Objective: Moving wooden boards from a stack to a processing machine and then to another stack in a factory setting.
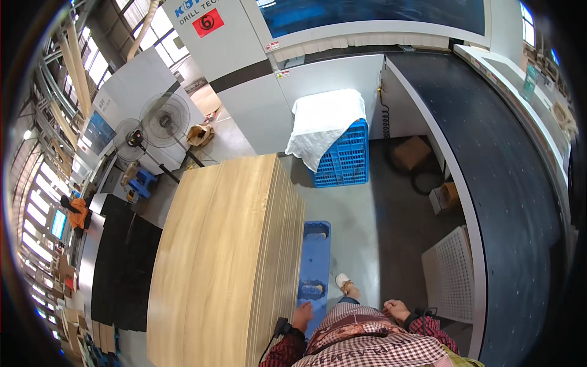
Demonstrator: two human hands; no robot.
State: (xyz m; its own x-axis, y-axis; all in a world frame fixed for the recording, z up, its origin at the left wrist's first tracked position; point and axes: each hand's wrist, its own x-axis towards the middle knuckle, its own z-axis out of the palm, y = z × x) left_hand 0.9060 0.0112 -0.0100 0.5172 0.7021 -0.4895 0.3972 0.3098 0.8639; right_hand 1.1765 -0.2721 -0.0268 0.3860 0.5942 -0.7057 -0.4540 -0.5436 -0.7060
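My left hand hangs low beside the right side of a tall stack of wood-grain boards. Its fingers are foreshortened, so I cannot tell whether they are open or curled, and no object shows in it. On the other side of my checked apron, my right hand is loosely closed, with nothing visible in it. A dark band with a small device sits on each wrist. Under the left hand, a long blue pallet lies along the stack's foot.
Ahead stands a blue plastic crate draped with a white cloth. A long black machine table runs along the right, above a perforated white panel leaning underneath. Pedestal fans and a blue stool stand left. Someone in orange is far left.
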